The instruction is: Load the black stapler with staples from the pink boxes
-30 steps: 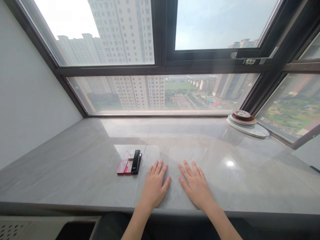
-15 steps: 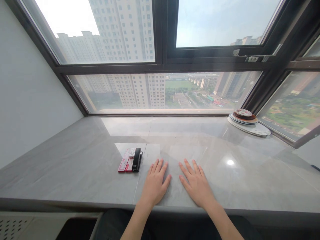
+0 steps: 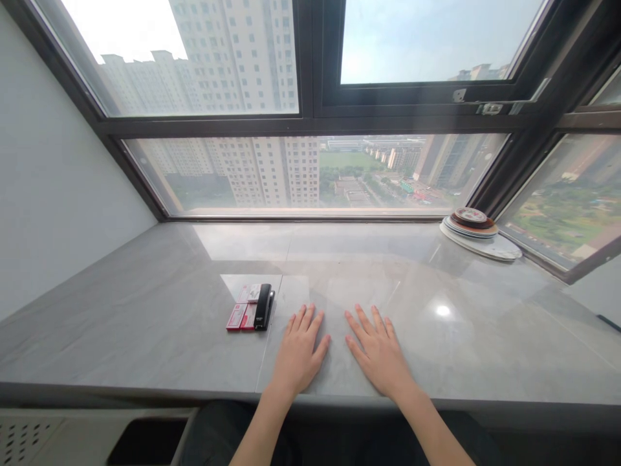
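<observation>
My left hand (image 3: 299,353) lies flat on the grey stone sill (image 3: 145,323), fingers stretched out, holding nothing. Beside it my right hand (image 3: 377,349) also rests palm down with its fingers spread and empty. Just left of my left hand lies a black stapler (image 3: 263,305), a short gap away from my fingertips. Small red and pink staple boxes (image 3: 241,314) lie against the stapler's left side.
A stack of plates (image 3: 478,230) sits at the far right corner of the sill by the window frame. A large dark-framed window (image 3: 310,123) runs along the back. A white wall (image 3: 53,188) closes the left side. The sill's front edge runs just below my wrists.
Both hands stay flat in the same pose. The view has tilted slightly, so everything sits a little higher in the picture.
</observation>
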A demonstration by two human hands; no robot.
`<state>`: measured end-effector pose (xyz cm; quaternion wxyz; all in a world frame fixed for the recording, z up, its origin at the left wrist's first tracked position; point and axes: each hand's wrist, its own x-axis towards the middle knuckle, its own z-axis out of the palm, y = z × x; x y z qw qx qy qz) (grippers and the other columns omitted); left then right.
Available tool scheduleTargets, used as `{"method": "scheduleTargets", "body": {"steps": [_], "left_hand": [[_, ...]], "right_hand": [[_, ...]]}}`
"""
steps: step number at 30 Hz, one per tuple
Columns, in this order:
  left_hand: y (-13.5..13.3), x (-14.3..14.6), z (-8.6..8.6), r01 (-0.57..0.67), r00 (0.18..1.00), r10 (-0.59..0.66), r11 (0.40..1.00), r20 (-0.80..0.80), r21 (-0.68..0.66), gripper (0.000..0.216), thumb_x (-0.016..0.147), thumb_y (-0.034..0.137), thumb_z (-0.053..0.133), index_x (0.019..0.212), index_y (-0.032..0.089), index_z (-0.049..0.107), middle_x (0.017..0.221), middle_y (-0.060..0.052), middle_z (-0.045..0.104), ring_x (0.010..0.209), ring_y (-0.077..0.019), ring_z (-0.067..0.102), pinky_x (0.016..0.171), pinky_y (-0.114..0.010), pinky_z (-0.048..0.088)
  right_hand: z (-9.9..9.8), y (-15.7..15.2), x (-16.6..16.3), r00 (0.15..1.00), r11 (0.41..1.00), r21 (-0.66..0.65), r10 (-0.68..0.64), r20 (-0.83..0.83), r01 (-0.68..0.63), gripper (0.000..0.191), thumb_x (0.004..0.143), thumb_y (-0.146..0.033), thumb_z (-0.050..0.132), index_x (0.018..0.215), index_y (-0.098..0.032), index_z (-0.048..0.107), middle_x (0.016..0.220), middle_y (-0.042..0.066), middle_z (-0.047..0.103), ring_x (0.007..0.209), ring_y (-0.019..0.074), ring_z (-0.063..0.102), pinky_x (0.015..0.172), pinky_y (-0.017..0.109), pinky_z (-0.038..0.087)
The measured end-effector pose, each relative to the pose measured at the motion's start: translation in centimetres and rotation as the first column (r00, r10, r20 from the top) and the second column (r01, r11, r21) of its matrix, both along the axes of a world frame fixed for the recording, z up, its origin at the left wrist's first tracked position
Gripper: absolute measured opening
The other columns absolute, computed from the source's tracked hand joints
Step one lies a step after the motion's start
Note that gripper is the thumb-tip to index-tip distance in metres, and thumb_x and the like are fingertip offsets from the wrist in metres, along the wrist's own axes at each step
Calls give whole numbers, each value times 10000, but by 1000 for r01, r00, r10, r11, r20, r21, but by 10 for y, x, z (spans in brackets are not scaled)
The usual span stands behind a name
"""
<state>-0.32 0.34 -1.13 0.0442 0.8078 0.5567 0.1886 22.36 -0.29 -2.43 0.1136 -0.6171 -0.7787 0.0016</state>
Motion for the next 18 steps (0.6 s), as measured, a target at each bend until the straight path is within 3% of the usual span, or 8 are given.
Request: {"method": "scheduleTargets", "body": {"steps": [12,18], "left_hand": [[-2,-1,-6,15,998,-13,1000,-69,21,590,1064,489,367,1622,312,291,1714,-28,227,1591,-285,170,1273,-529,217],[-13,4,-7,-36,990,44,998,-131,60,588,1072,452,359,1634,306,263,1717,-31,211,1584,-299,196,1255,-548,257]], "right_hand": [[0,0,0,1000,1000,-21,-8,-21,8,597,1053,-568,304,1628,-412,276,1724,-57,161,1597,328,68,1259,602,115],[3,2,1,998,999,-39,-8,-60,6,590,1046,-562,326,1618,-420,301,1718,-75,182,1598,319,72,1263,586,124]]}}
